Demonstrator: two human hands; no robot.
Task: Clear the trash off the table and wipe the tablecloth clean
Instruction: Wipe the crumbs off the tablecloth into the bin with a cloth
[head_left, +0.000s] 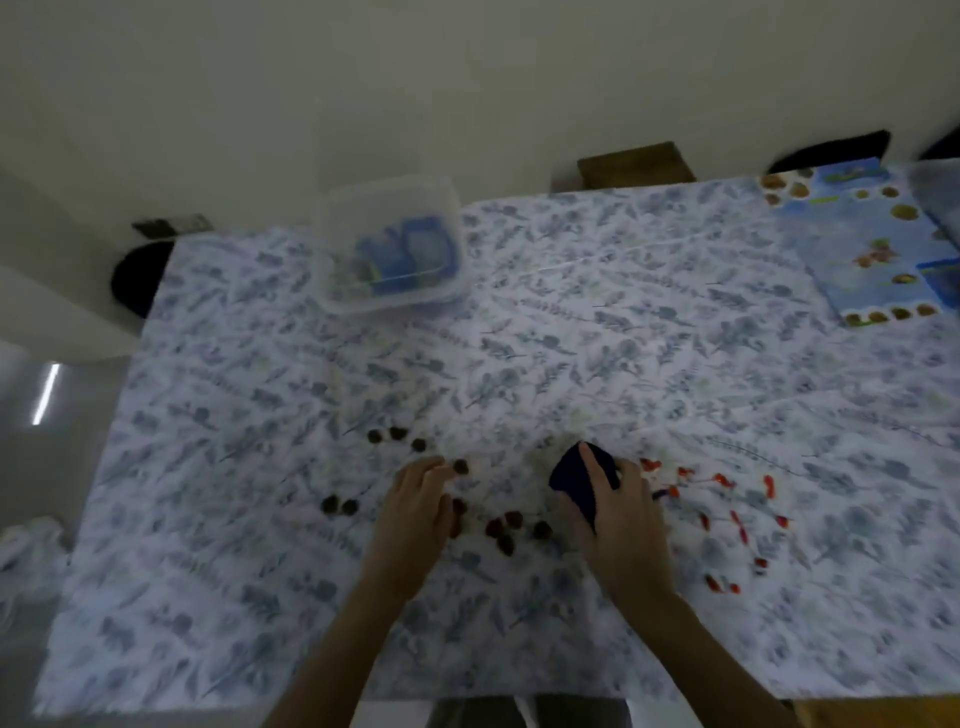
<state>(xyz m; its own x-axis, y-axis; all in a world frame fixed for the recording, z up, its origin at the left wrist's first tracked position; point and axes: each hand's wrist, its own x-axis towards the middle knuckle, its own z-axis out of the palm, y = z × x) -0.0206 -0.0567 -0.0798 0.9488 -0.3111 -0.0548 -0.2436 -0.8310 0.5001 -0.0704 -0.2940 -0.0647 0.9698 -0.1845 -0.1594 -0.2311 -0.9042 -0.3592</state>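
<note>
Right hand closed around dark cloth, pressed on tablecloth. Left hand curled over brown scraps, grip unclear. Red bits just right of cloth. Clear box at far edge holds blue items, blurred.

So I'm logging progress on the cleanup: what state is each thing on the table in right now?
left hand: fingers down among the brown bits
right hand: gripping the dark blue cloth
brown bits: scattered, uncleared
red bits: scattered right of the cloth
clear plastic box: open, holding blue items
tablecloth: spread flat, littered
</note>
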